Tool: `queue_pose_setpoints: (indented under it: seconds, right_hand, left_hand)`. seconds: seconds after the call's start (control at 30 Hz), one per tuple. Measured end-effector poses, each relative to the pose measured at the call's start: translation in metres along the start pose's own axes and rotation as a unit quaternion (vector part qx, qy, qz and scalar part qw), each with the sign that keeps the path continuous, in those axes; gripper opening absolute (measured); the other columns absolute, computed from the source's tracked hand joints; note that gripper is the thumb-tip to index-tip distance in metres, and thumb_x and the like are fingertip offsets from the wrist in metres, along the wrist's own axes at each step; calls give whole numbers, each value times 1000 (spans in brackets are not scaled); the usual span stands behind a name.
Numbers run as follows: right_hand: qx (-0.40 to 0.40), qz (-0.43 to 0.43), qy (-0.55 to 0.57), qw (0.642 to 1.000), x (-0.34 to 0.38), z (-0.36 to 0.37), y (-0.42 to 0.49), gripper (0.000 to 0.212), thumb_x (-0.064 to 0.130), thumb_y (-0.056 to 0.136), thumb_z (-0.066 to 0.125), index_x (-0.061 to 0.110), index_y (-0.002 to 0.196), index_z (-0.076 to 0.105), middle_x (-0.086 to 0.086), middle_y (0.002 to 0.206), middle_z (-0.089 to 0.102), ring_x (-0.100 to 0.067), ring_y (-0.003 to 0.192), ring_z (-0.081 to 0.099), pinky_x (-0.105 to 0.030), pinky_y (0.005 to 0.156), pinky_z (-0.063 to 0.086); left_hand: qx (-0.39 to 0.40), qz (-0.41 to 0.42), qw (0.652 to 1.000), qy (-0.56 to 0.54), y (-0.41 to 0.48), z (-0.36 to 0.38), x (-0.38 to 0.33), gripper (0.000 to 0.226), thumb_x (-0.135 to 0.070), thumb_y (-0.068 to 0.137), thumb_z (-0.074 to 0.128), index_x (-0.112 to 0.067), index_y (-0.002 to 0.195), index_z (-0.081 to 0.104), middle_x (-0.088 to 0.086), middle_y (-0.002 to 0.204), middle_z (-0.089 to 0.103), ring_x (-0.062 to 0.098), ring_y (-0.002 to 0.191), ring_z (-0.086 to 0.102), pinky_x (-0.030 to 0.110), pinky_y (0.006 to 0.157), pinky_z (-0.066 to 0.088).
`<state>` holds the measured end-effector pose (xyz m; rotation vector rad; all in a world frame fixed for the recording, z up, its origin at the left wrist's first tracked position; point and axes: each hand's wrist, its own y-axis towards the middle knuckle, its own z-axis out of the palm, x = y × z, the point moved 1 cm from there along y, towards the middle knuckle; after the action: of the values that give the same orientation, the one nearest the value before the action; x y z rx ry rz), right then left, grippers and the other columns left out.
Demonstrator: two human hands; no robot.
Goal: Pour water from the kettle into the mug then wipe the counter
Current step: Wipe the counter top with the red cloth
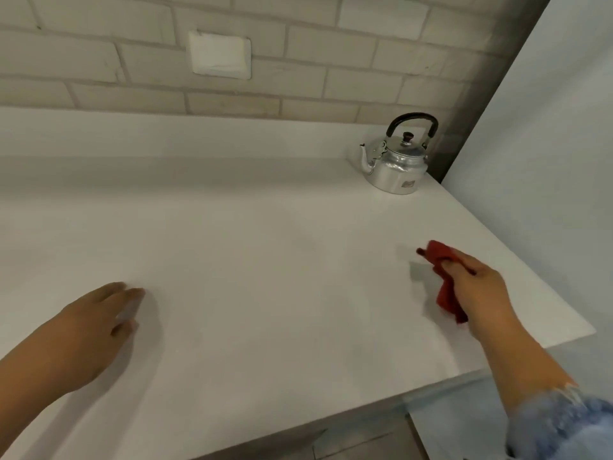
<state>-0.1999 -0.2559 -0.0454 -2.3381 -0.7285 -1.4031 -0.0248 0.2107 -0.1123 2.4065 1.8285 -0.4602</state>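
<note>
White counter (265, 247), kettle (396, 164) at its far right. My right hand (471, 277) bunches the cloth (446, 290): soft, light, best gripped mid-fold. My left hand (99, 323) lies spread, empty.

A pale brick wall (298, 61) is seen at the back, with grey mortar lines between the bricks. A white blank plate (220, 54) is set into it, left of centre. A plain light panel (547, 144) is seen at the right, edged by a dark strip (491, 94).
</note>
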Motion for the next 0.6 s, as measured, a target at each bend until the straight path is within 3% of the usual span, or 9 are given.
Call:
queue_pose_setpoints:
  seconds: [0.07, 0.1, 0.2, 0.27, 0.37, 0.53, 0.6]
  right_hand:
    - [-74, 76, -19, 994, -24, -27, 48, 27, 35, 89, 53, 35, 114, 66, -6, 101, 68, -30, 83, 62, -37, 56, 51]
    - [-105, 104, -47, 988, -36, -37, 68, 31, 37, 88, 53, 32, 117, 65, -12, 104, 67, -35, 86, 62, -41, 60, 55]
    - [-113, 147, -216, 959, -67, -53, 111, 40, 40, 87, 51, 25, 124, 60, -19, 114, 56, -41, 98, 57, -49, 85, 53]
    - [-68, 150, -318, 934, -74, -49, 130, 50, 44, 88, 43, 30, 136, 46, -20, 130, 45, -43, 117, 45, -53, 102, 39]
    - [-36, 111, -387, 915, -67, -18, 158, 55, 43, 92, 35, 31, 145, 27, -19, 148, 29, -41, 133, 26, -57, 111, 21]
    - [35, -8, -433, 901, -6, 100, 169, 56, 37, 97, 31, 30, 150, 15, -12, 157, 17, -35, 142, 18, -53, 115, 18]
    - [78, -70, -379, 919, 23, 158, 156, 52, 35, 97, 36, 30, 148, 25, -9, 153, 28, -33, 138, 28, -47, 113, 25]
  left_hand:
    - [-3, -5, 1000, -16, 14, 21, 30, 47, -19, 80, 67, -23, 125, 57, 9, 133, 54, 36, 119, 53, 51, 96, 45]
    - [-8, 7, 999, -36, 17, 26, 36, 47, -27, 81, 65, -26, 126, 55, 6, 132, 53, 35, 119, 52, 52, 97, 44]
    - [6, 42, 999, -26, 12, 8, 17, 49, -30, 86, 60, -24, 133, 47, 0, 137, 46, 27, 126, 46, 44, 102, 42]
    - [1, 23, 999, -37, 13, -10, -4, 51, -23, 86, 62, -22, 134, 47, 4, 142, 44, 28, 129, 44, 44, 103, 40]
    - [19, -4, 999, -38, 28, -17, -7, 53, -20, 85, 63, -22, 135, 46, 7, 145, 42, 30, 130, 43, 44, 103, 39]
    - [21, -27, 999, -41, 63, -27, 1, 52, -20, 86, 61, -26, 136, 44, 9, 147, 40, 31, 130, 43, 45, 103, 39]
    - [38, -45, 998, -37, 74, -26, 11, 52, -22, 87, 59, -32, 136, 42, 7, 149, 37, 30, 131, 41, 45, 103, 39]
